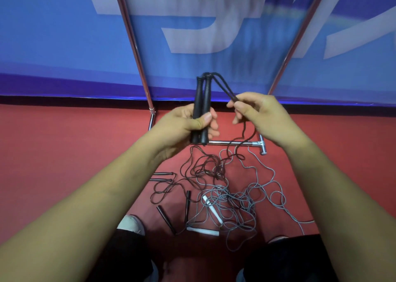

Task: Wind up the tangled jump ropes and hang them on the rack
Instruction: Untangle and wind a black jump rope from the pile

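Standing over a red floor (64, 153), you face a blue banner (53, 35) with pale lettering that fills the upper half of the frame. Its dark lower edge meets the floor along a line across the middle. The rack (134, 48) shows as two chrome uprights that slant down from the top of the frame. A low crossbar (233, 142) joins them at centre and ends in a T-foot on the right.

Your left hand (188, 121) is clenched round two black handles (201, 102), held upright side by side at centre frame, thumb across them. The black cord (222, 87) leaves their tops and bends down to your right hand (263, 117), which pinches it between thumb and fingertips just right of centre. From there it drops to the floor.

Below the crossbar lies a dark rope tangle (203, 168), overlapping a grey rope tangle (237, 202) in the lower middle. White handles (212, 210) lie within the grey loops, and loose black handles (166, 218) lie just left of them. A white shoe toe (130, 223) sits near the bottom edge. Bare red floor runs out to the left and right edges of the frame.
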{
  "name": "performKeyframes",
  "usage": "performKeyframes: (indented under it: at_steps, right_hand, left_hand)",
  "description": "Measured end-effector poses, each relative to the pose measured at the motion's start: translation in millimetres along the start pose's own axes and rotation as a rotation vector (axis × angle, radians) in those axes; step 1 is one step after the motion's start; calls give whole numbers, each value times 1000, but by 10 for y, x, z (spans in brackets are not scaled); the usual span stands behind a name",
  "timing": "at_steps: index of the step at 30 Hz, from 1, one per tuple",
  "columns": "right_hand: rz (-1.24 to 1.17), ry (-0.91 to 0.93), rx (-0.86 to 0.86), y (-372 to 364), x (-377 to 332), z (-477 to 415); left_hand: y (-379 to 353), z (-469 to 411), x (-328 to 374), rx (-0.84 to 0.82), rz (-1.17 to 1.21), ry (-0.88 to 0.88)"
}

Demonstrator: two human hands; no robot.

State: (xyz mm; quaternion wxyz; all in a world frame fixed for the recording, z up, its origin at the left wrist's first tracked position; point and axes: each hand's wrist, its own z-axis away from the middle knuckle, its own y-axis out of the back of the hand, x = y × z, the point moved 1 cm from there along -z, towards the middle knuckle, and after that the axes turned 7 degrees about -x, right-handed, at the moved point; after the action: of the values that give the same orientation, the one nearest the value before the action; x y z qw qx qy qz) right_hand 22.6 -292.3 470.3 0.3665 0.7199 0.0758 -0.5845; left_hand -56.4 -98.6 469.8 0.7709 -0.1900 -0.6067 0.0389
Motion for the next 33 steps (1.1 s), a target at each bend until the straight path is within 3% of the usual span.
performKeyframes:
  at_steps: [9,18,29,33]
  right_hand:
    - [-250,-101,-194,-311,-14,13]
    - [-247,-139,-94,-579,-33,-7]
    - [-430,-172,-79,-774,-164,23]
    - [-378,-180,-64,-759,-164,40]
  left_hand:
    - [223,-82,83,313,234,-143]
    - [258,-86,120,316,442,-252]
    - [294,-113,107,382,586,-154]
    - [282,-105,109,373,642,-148]
